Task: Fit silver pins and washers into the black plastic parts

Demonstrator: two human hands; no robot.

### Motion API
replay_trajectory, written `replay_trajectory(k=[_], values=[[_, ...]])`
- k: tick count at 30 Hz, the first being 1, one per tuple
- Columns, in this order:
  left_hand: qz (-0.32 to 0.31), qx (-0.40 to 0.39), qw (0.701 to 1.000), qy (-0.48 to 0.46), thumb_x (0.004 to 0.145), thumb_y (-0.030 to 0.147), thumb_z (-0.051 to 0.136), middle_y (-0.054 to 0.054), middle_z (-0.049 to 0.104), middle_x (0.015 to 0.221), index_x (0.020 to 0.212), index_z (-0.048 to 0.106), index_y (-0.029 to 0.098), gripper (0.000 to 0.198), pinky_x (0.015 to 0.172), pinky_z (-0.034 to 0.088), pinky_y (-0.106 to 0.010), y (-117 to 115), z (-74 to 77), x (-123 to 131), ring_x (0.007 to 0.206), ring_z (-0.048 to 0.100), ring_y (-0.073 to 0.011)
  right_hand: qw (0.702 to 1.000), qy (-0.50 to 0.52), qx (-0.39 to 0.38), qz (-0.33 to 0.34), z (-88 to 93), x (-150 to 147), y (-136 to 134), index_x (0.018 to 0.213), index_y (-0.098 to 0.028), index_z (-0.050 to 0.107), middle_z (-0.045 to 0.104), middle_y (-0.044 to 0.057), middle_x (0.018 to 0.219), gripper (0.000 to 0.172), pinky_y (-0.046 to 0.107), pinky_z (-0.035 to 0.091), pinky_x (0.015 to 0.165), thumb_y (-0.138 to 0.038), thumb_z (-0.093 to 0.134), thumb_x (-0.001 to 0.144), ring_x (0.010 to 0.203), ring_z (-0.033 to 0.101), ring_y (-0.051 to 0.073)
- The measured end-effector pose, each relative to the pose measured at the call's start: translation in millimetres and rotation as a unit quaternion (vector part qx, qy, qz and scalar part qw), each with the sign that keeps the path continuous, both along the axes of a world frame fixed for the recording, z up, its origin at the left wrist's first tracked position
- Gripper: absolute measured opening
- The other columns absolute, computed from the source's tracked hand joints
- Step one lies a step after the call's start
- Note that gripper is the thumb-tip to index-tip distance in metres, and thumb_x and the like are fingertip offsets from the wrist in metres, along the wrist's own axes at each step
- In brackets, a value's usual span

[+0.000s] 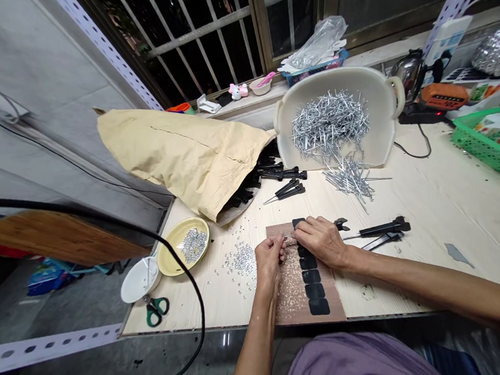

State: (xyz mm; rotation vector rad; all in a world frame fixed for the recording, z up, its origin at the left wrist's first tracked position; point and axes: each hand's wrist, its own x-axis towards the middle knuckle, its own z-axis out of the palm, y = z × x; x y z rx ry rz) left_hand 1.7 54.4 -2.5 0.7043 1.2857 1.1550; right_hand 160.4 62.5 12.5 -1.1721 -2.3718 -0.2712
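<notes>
Over a brown board (286, 313) my two hands meet. My left hand (271, 257) has thumb and fingers pinched at the thin metal tip of a pin (288, 236). My right hand (321, 241) is closed, fingers down, around the pin's other side. A black forked plastic end (341, 224) shows just beyond its knuckles; whether it belongs to the held piece I cannot tell. Black rounded-square pads (315, 291) run in a column down the board beneath my right hand. Small shiny round pieces (243, 260) lie scattered left of my left hand.
Black plastic pieces with metal pins (382, 228) lie to the right, others by a paper sack (194, 157). A tipped white tub (286, 125) spills metal pins (351, 181). At left are a yellow bowl (168, 251), white bowl (131, 284), scissors (156, 312) and black cable (199, 298).
</notes>
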Motion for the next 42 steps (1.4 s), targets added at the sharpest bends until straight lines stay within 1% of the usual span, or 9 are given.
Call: replay_trajectory(k=[8,15,19,23,25,30,33,36,42], values=[[0.01,-0.017,1.0,-0.021,0.052,0.045,0.08,0.003,0.052,0.052,0.06,0.056,0.011,0.043,0.037,0.024,-0.016,1,4.0,2,0.039,0.037,-0.0017,0.999,-0.025,0.026,0.015,5.9,2,0,0.083,-0.02,0.062,0.061,0.004,0.084,0.021,0.032,0.025,0.066,-0.019,0.044,0.093,0.077,0.041,0.017],[0.002,-0.004,1.0,-0.001,0.057,0.044,0.077,0.002,0.053,0.053,0.061,0.057,0.01,0.039,0.037,0.025,-0.016,2,3.2,1,0.04,0.038,-0.002,0.999,-0.037,0.008,0.028,2.2,7,1,0.094,-0.02,0.063,0.06,0.003,0.081,0.02,0.03,0.027,0.065,-0.019,0.043,0.094,0.075,0.045,0.017],[-0.005,0.019,0.999,0.039,0.061,0.044,0.075,0.001,0.055,0.056,0.064,0.06,0.01,0.037,0.039,0.027,-0.016,2,1.2,0,0.041,0.039,-0.0028,0.999,-0.008,-0.045,0.021,-2.8,8,1,0.095,-0.02,0.063,0.06,0.003,0.08,0.022,0.028,0.031,0.064,-0.022,0.041,0.095,0.073,0.049,0.015],[-0.02,0.034,0.995,0.087,0.062,0.047,0.073,0.001,0.056,0.056,0.064,0.063,0.011,0.037,0.04,0.029,-0.018,2,0.8,-2,0.042,0.039,-0.0039,0.983,0.074,-0.17,0.014,-0.8,9,2,0.096,-0.019,0.06,0.061,0.002,0.083,0.025,0.023,0.035,0.061,-0.03,0.038,0.096,0.073,0.053,0.012],[-0.029,0.033,0.994,0.098,0.062,0.048,0.072,0.001,0.056,0.055,0.063,0.063,0.011,0.038,0.04,0.028,-0.018,2,2.0,-3,0.042,0.039,-0.0043,0.973,0.097,-0.207,0.027,1.6,11,3,0.095,-0.019,0.058,0.061,0.002,0.087,0.024,0.022,0.037,0.061,-0.035,0.04,0.095,0.077,0.055,0.012],[-0.048,0.03,0.992,0.111,0.063,0.048,0.072,0.001,0.056,0.055,0.064,0.064,0.011,0.038,0.042,0.03,-0.018,1,6.2,-3,0.043,0.04,-0.0046,0.966,0.111,-0.227,0.054,0.5,19,6,0.095,-0.02,0.06,0.06,0.003,0.091,0.025,0.022,0.04,0.06,-0.033,0.038,0.095,0.078,0.057,0.013],[-0.061,0.034,0.993,0.092,0.066,0.051,0.068,0.0,0.058,0.057,0.064,0.064,0.011,0.04,0.043,0.032,-0.018,1,7.8,1,0.044,0.042,-0.0051,0.962,0.139,-0.233,0.043,-2.3,23,6,0.096,-0.022,0.06,0.061,0.002,0.091,0.023,0.022,0.04,0.062,-0.035,0.041,0.094,0.079,0.058,0.013],[-0.057,0.041,0.995,0.076,0.069,0.053,0.064,-0.002,0.06,0.06,0.067,0.065,0.011,0.042,0.045,0.033,-0.019,1,9.3,6,0.046,0.044,-0.0061,0.961,0.156,-0.227,0.03,-2.3,26,4,0.095,-0.022,0.059,0.062,0.001,0.092,0.02,0.023,0.04,0.064,-0.034,0.042,0.094,0.08,0.059,0.013],[-0.083,0.049,0.986,0.139,0.067,0.047,0.068,-0.001,0.059,0.059,0.065,0.066,0.011,0.037,0.046,0.033,-0.02,2,12.8,9,0.048,0.043,-0.0072,0.964,0.139,-0.227,0.026,1.4,30,0,0.096,-0.022,0.059,0.062,0.002,0.091,0.025,0.024,0.039,0.066,-0.034,0.038,0.096,0.081,0.059,0.014]])
